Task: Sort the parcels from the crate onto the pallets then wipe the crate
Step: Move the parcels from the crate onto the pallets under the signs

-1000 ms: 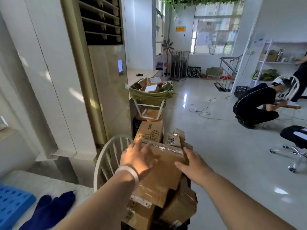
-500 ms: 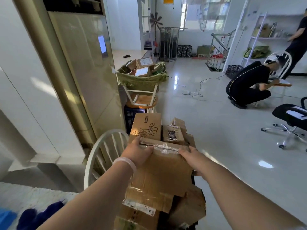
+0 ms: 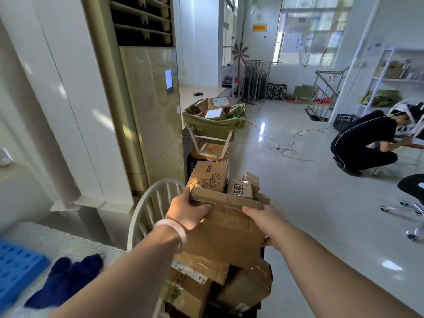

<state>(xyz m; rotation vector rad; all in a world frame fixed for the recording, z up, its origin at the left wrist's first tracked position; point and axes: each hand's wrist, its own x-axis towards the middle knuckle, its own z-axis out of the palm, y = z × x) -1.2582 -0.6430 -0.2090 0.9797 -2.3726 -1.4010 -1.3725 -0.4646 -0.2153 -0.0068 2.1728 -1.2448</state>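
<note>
Cardboard box (image 3: 226, 228) sits atop the parcel pile; the left hand (image 3: 187, 211) and right hand (image 3: 263, 218) clasp its opposite sides. Behind the box stands a flower-printed carton (image 3: 207, 176); left of it, a white chair (image 3: 151, 203).

Bright daylight floods in from the big window (image 3: 314, 31) at the far right, washing it out and throwing white glare patches on the glossy floor (image 3: 298, 203). Sunlit patches fall on the white wall (image 3: 57, 88) at left, while the near side of the box (image 3: 226, 235) lies in soft shade. The wide lens bends straight lines toward the edges, and the lower corners look slightly smeared.
</note>
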